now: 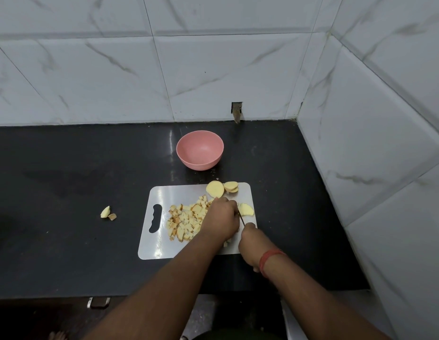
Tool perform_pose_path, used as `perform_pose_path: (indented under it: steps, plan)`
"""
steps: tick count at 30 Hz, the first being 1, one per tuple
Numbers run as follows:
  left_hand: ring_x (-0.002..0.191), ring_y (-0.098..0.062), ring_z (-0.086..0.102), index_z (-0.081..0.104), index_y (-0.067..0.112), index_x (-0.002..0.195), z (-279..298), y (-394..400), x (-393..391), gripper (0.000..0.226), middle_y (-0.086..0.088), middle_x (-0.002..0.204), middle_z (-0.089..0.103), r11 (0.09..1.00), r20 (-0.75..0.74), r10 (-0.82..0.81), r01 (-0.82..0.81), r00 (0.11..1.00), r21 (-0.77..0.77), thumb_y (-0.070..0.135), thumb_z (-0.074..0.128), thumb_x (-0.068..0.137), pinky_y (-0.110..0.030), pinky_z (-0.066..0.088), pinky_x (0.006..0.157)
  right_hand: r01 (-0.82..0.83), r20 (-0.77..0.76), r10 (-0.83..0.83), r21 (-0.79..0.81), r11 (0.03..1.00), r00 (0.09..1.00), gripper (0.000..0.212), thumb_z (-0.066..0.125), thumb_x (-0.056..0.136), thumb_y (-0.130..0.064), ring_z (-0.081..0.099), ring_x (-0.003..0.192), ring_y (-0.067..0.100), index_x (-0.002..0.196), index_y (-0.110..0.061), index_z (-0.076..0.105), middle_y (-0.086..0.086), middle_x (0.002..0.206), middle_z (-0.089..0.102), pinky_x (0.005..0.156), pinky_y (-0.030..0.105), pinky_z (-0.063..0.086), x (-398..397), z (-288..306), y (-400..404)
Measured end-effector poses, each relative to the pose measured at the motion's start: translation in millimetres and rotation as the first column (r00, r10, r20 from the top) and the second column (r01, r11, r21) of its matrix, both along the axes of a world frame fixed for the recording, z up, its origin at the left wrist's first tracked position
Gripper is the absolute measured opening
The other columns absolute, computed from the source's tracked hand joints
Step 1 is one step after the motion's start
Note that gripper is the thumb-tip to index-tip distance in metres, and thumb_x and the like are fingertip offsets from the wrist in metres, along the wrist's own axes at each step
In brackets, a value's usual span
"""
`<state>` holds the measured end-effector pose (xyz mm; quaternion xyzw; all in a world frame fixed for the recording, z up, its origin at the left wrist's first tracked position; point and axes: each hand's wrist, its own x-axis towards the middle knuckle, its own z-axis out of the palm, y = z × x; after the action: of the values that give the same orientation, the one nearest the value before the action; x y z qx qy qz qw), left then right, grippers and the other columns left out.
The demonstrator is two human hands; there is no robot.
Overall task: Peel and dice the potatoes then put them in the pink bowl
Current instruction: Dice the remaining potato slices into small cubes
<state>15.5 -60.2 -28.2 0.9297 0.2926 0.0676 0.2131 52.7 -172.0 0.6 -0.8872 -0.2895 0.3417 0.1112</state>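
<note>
While the left hand (222, 218) presses down on potato hidden beneath its fingers, the right hand (251, 242) is clamped round the knife (241, 220), blade just beside the left grip: dicing is in hand. Left of that grip lie the diced potatoes (186, 220) on the cutting board (152, 244); beyond it wait potato slices (219, 188). Next, I'd judge, more cuts. The pink bowl (200, 150) (well beyond, on the bench (66, 241)) holds nothing yet.
</note>
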Motion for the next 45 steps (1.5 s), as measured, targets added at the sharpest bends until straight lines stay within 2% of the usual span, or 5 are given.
perform_pose_path:
  steps: [11,20,28,41,45]
  plan:
    - [0.088,-0.016,0.056,0.073,0.011,0.098,2,0,1,0.014,-0.005,0.094,0.063,1.000,-0.056,0.020,-0.021,0.998,-0.011,0.016,0.061,0.093,-0.035,0.055,0.080,-0.093,-0.039,0.090,-0.083,0.992,0.995,0.024,0.040,0.097,-0.010,0.045,0.074,0.021,0.120,-0.006,0.047,0.005,0.086,0.046,0.075,0.029,0.040,0,10,-31]
    - [0.114,-0.025,0.049,0.059,0.013,0.121,3,-9,0,0.032,-0.007,0.123,0.056,0.961,-0.170,0.003,0.044,0.985,0.272,0.025,0.051,0.092,-0.043,0.033,0.112,0.098,-0.041,-0.098,0.008,0.995,0.994,0.009,0.034,0.095,-0.003,0.053,0.053,0.022,0.098,-0.009,0.041,0.006,0.079,0.049,0.033,0.021,0.035,12,25,-52]
    - [0.123,-0.029,0.046,0.054,0.014,0.135,-6,-11,8,0.039,-0.008,0.129,0.052,0.777,-0.240,-0.390,0.457,0.889,0.433,0.017,0.044,0.097,-0.049,0.019,0.122,0.252,-0.149,-0.229,0.160,0.954,0.962,0.015,0.030,0.094,-0.012,0.058,0.060,0.031,0.091,-0.012,0.044,0.012,0.089,0.055,0.041,0.032,0.046,20,35,-51]
    - [0.131,-0.026,0.043,0.051,0.014,0.139,3,16,13,0.037,-0.009,0.143,0.049,0.950,0.026,-0.109,0.096,0.994,0.298,0.025,0.046,0.104,-0.040,0.027,0.120,0.151,-0.065,-0.142,0.157,0.976,0.988,0.015,0.030,0.101,-0.018,0.054,0.061,0.022,0.094,-0.012,0.042,0.009,0.084,0.055,0.048,0.030,0.046,23,29,-45]
    - [0.147,-0.027,0.031,0.039,0.023,0.152,12,44,31,0.049,-0.009,0.157,0.039,0.965,-0.193,-0.108,0.150,0.975,0.215,0.030,0.046,0.104,-0.048,0.011,0.125,0.128,-0.056,-0.122,0.119,0.985,0.991,0.018,0.030,0.103,-0.022,0.056,0.067,0.018,0.104,-0.012,0.045,0.006,0.087,0.055,0.054,0.030,0.048,24,30,-43]
